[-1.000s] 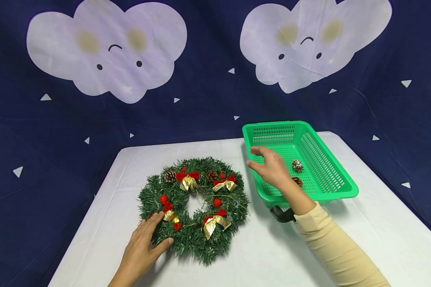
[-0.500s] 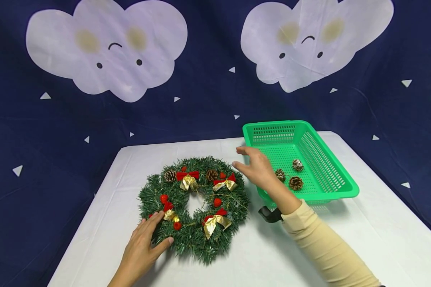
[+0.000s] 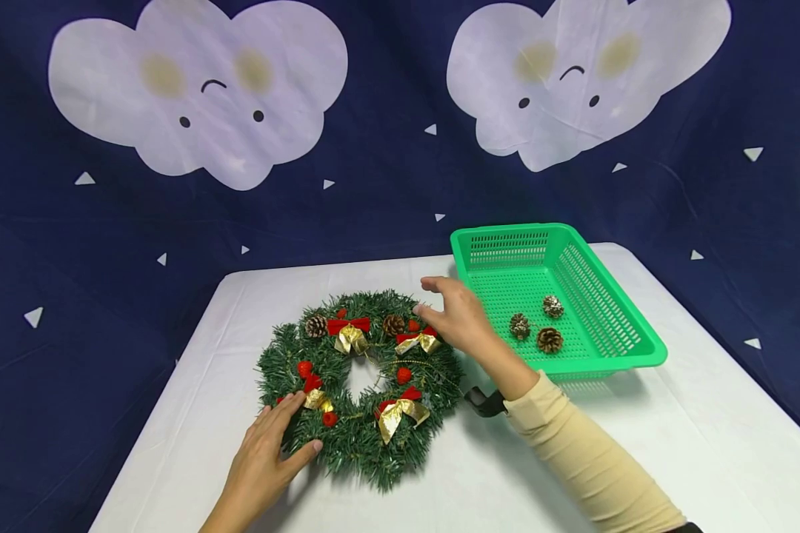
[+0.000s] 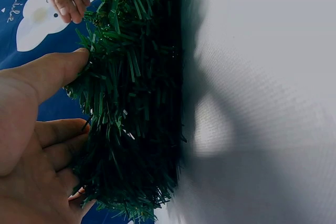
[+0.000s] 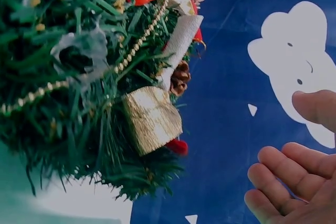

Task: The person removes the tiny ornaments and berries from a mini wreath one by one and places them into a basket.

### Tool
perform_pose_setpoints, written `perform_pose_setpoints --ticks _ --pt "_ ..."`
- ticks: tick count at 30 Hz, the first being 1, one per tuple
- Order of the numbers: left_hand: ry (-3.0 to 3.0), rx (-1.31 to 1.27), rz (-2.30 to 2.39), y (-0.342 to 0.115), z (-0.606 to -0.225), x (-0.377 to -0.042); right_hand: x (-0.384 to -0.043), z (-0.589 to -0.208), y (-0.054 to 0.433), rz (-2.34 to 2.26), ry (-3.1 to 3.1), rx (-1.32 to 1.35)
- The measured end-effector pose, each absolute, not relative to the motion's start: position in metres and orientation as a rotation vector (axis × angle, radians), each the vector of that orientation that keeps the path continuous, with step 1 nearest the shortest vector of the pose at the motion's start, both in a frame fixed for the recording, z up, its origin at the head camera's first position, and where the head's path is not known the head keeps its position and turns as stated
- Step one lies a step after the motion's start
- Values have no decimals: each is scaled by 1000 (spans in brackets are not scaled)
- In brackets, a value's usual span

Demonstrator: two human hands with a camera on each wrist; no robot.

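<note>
A green tinsel wreath [image 3: 367, 463] lies on the white table, trimmed with red-and-gold bows [image 3: 403, 414], red berries [image 3: 404, 375] and pinecones [image 3: 393, 325]. My left hand [image 3: 263, 451] rests on its near left side, thumb and fingers spread; in the left wrist view the fingertips touch the green tinsel. Over the wreath's upper right edge, close to a bow and a pinecone, hovers my right hand [image 3: 463, 314]. Its thumb stands apart from the loosely bent fingers, and the right wrist view has nothing between them [image 5: 294, 177].
To the right stands a green plastic basket [image 3: 647, 354] with three pinecones [image 3: 550, 340] on its floor. A black wrist mount [image 3: 484, 402] sits under the right forearm. Behind the table [image 3: 193, 414] hangs a dark blue cloth [image 3: 387, 229] printed with clouds.
My right hand has moved left from over the basket to the wreath's upper right edge, uncovering the pinecones in the basket. The left hand and wreath have stayed in place.
</note>
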State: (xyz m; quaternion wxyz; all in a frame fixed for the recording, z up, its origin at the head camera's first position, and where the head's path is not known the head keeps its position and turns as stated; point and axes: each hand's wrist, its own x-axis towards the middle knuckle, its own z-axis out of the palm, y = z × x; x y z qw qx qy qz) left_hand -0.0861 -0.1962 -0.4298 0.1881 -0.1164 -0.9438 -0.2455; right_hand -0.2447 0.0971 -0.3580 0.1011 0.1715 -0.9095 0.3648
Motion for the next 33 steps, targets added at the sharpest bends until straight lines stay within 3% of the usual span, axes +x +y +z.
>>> perform_pose_setpoints --ticks 33 --pt "-2697 -281 -695 -196 -429 -85 -254 -390 60 1146 -2718 470"
